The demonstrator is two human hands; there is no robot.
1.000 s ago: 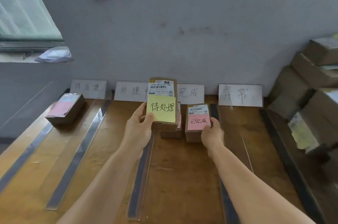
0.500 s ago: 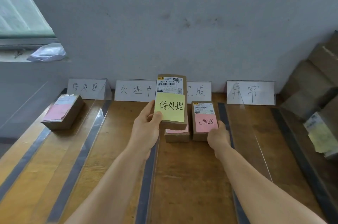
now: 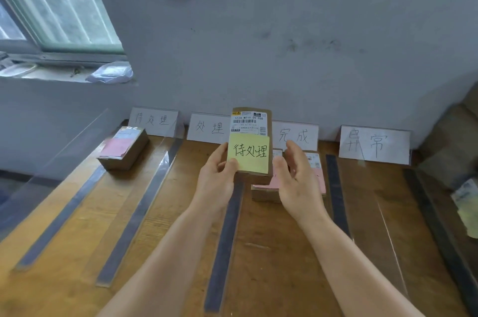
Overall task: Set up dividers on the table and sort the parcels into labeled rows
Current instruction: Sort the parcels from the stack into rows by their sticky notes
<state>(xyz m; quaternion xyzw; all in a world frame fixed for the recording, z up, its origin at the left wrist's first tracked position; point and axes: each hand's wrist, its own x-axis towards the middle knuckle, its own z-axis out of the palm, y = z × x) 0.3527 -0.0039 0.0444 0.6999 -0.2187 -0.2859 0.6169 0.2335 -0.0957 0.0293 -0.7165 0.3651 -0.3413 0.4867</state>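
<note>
Holding small cardboard parcel (image 3: 252,144) upright in left hand (image 3: 216,182), thumb on front over yellow sticky note (image 3: 248,153) reading 待处理, fingers hidden behind. Raised off surface (image 3: 181,213), in front of row cards, over the strip divider (image 3: 225,239) between second and third rows. Right hand (image 3: 297,182) half open, fingers loosely curled, gripping nothing, just beside parcel's right edge and above two pink-noted parcels (image 3: 274,184) lying in third row. Matching 待处理 card (image 3: 153,121) at far left by wall, one parcel (image 3: 123,148) already lying in that row. Judging by size and one-hand hold: light, stiff box, plain cardboard, not slippery, likely not fragile. Best taken by side edges, clear of note and shipping label (image 3: 248,122), since note looks stuck along top only and could peel. Clear dividers (image 3: 165,169) hard to see, snag risk when carrying left.
</note>
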